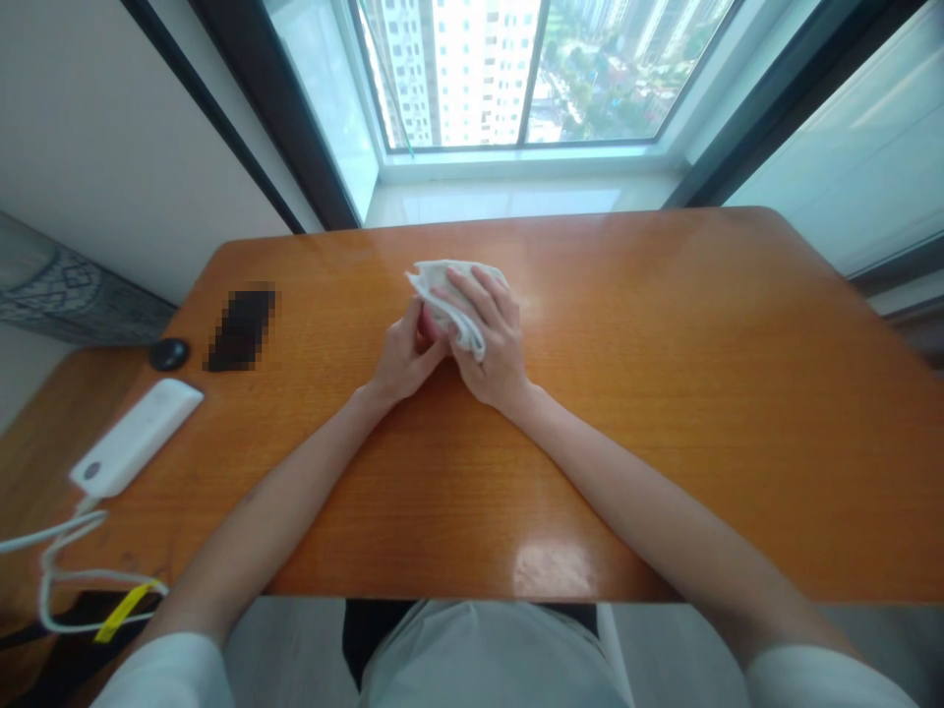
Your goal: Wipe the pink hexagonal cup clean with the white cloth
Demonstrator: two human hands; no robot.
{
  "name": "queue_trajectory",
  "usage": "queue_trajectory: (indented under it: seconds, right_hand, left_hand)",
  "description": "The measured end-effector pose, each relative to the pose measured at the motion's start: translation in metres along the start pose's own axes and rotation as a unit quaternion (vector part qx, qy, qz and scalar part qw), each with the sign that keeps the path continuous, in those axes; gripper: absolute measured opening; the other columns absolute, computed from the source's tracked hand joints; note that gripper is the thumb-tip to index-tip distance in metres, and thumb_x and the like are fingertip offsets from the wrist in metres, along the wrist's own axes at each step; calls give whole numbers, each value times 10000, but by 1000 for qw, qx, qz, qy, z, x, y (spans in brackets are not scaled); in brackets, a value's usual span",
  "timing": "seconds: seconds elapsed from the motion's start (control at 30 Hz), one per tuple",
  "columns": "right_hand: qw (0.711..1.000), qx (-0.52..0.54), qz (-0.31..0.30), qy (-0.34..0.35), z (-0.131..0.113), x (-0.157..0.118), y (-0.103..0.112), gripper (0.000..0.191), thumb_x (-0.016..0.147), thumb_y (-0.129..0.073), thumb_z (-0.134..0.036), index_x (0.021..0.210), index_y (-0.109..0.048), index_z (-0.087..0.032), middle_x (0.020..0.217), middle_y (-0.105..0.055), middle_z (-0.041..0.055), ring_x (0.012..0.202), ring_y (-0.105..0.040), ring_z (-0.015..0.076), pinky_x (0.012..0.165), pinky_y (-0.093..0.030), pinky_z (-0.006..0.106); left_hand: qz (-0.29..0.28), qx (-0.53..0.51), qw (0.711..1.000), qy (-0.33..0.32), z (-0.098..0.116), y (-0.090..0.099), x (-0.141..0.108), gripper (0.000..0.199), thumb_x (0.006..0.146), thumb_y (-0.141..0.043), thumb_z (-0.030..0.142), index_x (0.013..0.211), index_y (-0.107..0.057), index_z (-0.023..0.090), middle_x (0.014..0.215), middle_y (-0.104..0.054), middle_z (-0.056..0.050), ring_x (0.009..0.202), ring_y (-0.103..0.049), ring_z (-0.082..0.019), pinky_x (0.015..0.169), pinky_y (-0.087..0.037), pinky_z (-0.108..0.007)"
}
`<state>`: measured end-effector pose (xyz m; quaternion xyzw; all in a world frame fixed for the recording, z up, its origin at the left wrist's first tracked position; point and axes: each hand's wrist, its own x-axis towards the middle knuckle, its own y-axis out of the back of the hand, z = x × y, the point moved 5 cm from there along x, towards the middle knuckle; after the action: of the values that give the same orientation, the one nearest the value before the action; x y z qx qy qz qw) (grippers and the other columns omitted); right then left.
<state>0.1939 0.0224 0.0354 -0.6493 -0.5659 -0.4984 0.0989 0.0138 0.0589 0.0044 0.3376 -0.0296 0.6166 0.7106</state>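
The crumpled white cloth sits folded into a loose wad between my left hand and right hand, raised over the bench, with a pinkish patch showing beneath, too hidden to tell.

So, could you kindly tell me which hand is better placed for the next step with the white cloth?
Probably the right hand: its fingers lie across the top of the white cloth, while the left hand sits lower, with only its fingertips near the cloth.

1 left hand, 1 right hand, 1 white cloth — plus 1 power bank, 1 desk.
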Motion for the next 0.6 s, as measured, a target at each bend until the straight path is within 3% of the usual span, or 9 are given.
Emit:
queue_trajectory:
  seconds: [0.1,0.17,0.3,0.37,0.5,0.53,0.6]
  right_hand:
    - [986,53,73,-142,25,0,5,627,1245,-324,-624,1682,-662,-329,1624,-779,122,1566,-696,324,1349,-569,621]
    - [992,37,49,-108,18,0,4,598,1234,-384,-617,1692,-661,-351,1665,-754,111,1621,-652,346,1392,-521,653]
    - [997,-25,-49,62,-12,-2,-1,543,1158,-603,-576,1687,-667,-471,1801,-651,-9,1801,-441,395,1532,-241,736]
    - [999,-10,-38,37,-6,0,0,527,1181,-554,-568,1680,-676,-448,1796,-658,5,1787,-468,376,1521,-292,715]
    - [991,39,53,-114,23,1,6,596,1245,-358,-561,1725,-626,-330,1711,-724,116,1606,-672,326,1360,-565,631]
    - [993,32,49,-107,21,0,6,597,1240,-379,-564,1735,-616,-329,1728,-711,119,1614,-665,333,1364,-561,636]
    - [1000,-2,-2,-24,5,0,1,579,1203,-504,-561,1740,-618,-377,1806,-647,75,1728,-551,367,1460,-433,685]
  left_hand:
    - [10,16,1000,-7,13,1,2,741,1022,-778,799,1492,-648,242,1089,-801,-55,847,-720,-212,796,-595,-357]
    - [9,11,1000,-13,12,2,1,730,1021,-764,811,1457,-657,236,1066,-804,-53,823,-704,-204,772,-587,-350]
    - [-3,-6,1000,-21,1,1,0,664,1017,-707,872,1110,-693,214,889,-764,-45,704,-611,-187,664,-538,-354]
    - [4,2,1000,-15,3,2,0,647,1028,-722,845,1144,-702,208,886,-759,-41,701,-612,-186,666,-541,-356]
    - [8,15,1000,-10,13,3,1,725,1039,-770,777,1501,-641,232,1043,-797,-44,803,-698,-196,749,-590,-345]
    - [7,14,1000,-13,12,3,1,737,1038,-767,781,1518,-631,238,1047,-797,-43,815,-708,-201,755,-595,-347]
    - [-7,3,1000,-14,6,3,0,697,1047,-738,797,1446,-661,231,1024,-795,-50,829,-718,-217,765,-612,-374]
